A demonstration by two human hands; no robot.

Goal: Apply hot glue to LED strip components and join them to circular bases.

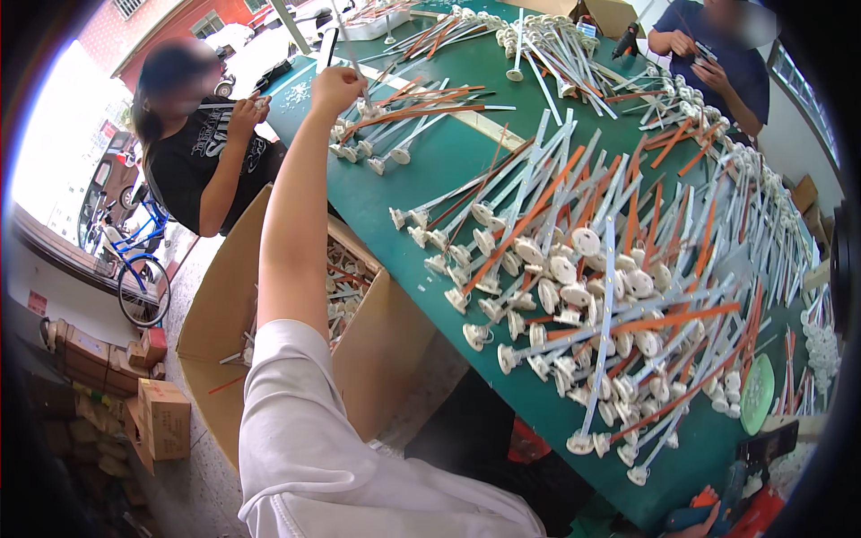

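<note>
While your left hand (336, 87) closed around a thin white rod (345, 49) at the far side of the green table (453, 161), its fingers pinched on the shaft just above a small heap of rods (395, 125), most of the work lay spread before you. That small heap, white sticks with round disc ends mixed with orange strips, sat directly under your outstretched arm, touching the table's far left edge. Your right hand was out of the picture, so its state could not be told. Nearer to you, a much larger pile (592, 296) of the same disc-ended rods and orange strips fanned across the middle of the table, tangled and unsorted by the look of it, which suggested the bulk remained to be handled. Beside the table, below your arm, an open cardboard box (224, 314) held a shallow layer of rods, a modest share judged against what covered the table. Further rows of parts ran along the right edge (762, 206) and the back (556, 45). Two other people worked nearby: one in a black shirt (193, 152) at the left corner, hands raised on a rod, and another in a dark blue shirt (717, 54) at the far right. Small cartons (152, 403) were stacked on the floor at left.
</note>
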